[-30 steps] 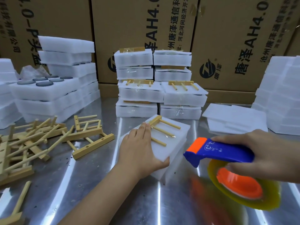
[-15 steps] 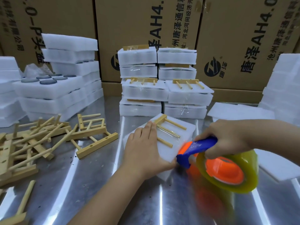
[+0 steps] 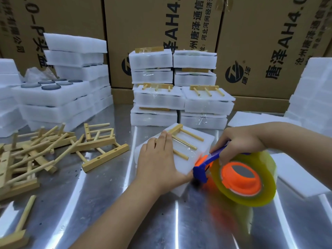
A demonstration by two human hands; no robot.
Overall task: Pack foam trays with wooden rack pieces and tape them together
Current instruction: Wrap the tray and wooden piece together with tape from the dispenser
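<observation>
A white foam tray stack (image 3: 203,143) lies on the steel table in front of me, with a wooden rack piece (image 3: 181,141) of three pegs on its top. My left hand (image 3: 158,160) presses flat on the stack's left part, fingers straight beside the rack. My right hand (image 3: 239,139) grips the blue handle of a tape dispenser (image 3: 242,175) with an orange core and a yellowish clear tape roll. The dispenser's orange and blue head touches the stack's near right edge. A strip of clear tape lies over the pegs.
Loose wooden rack pieces (image 3: 53,150) pile up at the left. Taped foam packs (image 3: 179,90) stand stacked behind, foam trays with dark discs (image 3: 52,94) at far left, foam sheets (image 3: 305,175) at the right. Cardboard boxes (image 3: 161,33) wall off the back.
My right hand brought the tape dispenser leftward and down until its head reached the foam stack's edge. My left hand stayed pressed on the stack.
</observation>
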